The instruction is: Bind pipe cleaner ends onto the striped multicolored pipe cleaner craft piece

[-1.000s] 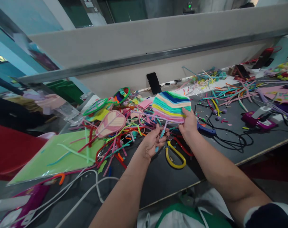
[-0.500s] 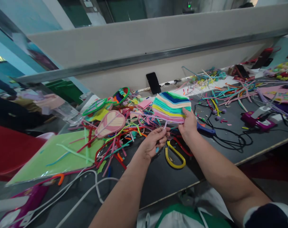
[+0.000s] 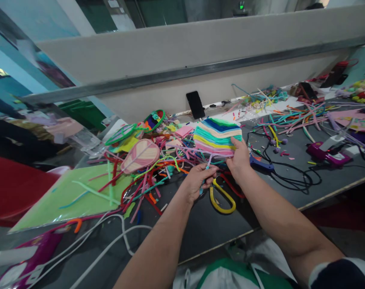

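At a dark, crowded table (image 3: 206, 237), I grip a striped piece (image 3: 217, 135) by its lower right edge in my right hand (image 3: 240, 158), thumb lying across its face. It tilts above the tabletop, its bands running from green and navy down to yellow and pink. My left hand (image 3: 197, 180), fingers pinched together, grasps a lilac-and-blue stem (image 3: 209, 159) just below the piece; the stem's upper end seems to meet the lower edge, though I cannot tell whether it is fastened there. A yellow loop (image 3: 223, 210) lies just below my hands, a blue handle (image 3: 261, 164) beside my right wrist. To the left, a pink leaf shape (image 3: 141, 155) rests on tangled stems near a green sheet (image 3: 50, 212). Beyond, a black phone (image 3: 195, 104) leans against the partition (image 3: 158, 100).
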Available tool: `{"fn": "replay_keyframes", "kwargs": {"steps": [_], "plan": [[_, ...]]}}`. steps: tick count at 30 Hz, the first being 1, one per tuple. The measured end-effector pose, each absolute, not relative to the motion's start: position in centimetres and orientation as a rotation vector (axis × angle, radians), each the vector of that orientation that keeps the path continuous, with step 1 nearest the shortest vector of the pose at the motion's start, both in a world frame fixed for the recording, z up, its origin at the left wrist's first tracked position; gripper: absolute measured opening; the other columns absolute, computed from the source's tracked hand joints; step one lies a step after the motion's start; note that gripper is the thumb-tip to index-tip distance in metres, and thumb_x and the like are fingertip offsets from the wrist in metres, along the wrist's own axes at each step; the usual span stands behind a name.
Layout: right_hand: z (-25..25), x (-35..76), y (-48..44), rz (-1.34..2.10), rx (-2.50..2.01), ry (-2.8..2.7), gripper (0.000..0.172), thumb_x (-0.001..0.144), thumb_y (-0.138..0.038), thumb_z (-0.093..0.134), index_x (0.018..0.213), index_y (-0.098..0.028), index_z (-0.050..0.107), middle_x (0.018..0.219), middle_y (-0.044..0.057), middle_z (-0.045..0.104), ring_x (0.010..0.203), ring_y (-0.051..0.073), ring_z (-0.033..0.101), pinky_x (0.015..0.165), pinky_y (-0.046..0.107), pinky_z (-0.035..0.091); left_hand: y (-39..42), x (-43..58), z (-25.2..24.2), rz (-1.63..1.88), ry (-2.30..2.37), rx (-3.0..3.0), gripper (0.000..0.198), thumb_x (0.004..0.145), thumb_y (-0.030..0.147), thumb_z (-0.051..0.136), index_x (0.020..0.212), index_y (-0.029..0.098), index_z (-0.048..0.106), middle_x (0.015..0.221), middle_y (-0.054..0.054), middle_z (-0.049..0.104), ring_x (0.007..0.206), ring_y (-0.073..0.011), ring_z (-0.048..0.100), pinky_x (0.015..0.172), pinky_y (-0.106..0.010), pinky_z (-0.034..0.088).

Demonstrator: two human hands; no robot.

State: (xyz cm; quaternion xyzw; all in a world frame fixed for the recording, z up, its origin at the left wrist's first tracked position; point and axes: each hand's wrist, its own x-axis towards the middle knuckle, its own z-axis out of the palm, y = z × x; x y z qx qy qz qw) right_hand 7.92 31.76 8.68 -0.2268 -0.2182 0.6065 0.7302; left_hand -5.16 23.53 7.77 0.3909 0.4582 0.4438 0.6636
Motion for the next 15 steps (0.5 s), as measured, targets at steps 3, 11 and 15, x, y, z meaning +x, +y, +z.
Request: {"fn": "replay_keyframes", "kwargs": {"steps": [3, 11, 15], "plan": [[8.7, 8.8, 32.5, 1.42, -0.459, -0.624, 0.031, 0.067, -0.02, 0.066, 0.097, -0.022, 0.061, 0.088, 0.0, 0.072, 0.08, 0.02, 0.068, 0.077, 0.038, 0.056, 23.4, -5.4, 8.0, 0.997, 1.069, 0.94, 0.028, 0.067, 0.031, 0.076, 0.079, 0.011, 0.06, 0.062, 0.002, 0.053, 0.04, -0.001, 0.039, 0.032, -0.012, 0.021], [8.4, 9.6, 33.6, 1.471, -0.435, -0.651, 0.03, 0.063, -0.015, 0.061, 0.092, -0.021, 0.061, 0.083, -0.001, 0.072, 0.075, 0.021, 0.068, 0.074, 0.039, 0.056, 23.7, -5.9, 9.0, 1.243, 0.961, 0.806, 0.037, 0.066, 0.028, 0.076, 0.096, 0.014, 0.059, 0.079, -0.005, 0.067, 0.067, -0.017, 0.067, 0.062, -0.03, 0.057], [8.6, 8.9, 33.0, 1.49, -0.497, -0.653, 0.031, 0.059, -0.012, 0.058, 0.089, -0.02, 0.06, 0.078, -0.001, 0.071, 0.074, 0.021, 0.068, 0.073, 0.04, 0.056, 24.1, -6.1, 8.8, 1.378, 0.934, 0.734, 0.03, 0.065, 0.025, 0.076, 0.079, 0.014, 0.052, 0.069, -0.002, 0.065, 0.061, -0.0173, 0.067, 0.061, -0.031, 0.057]]}}
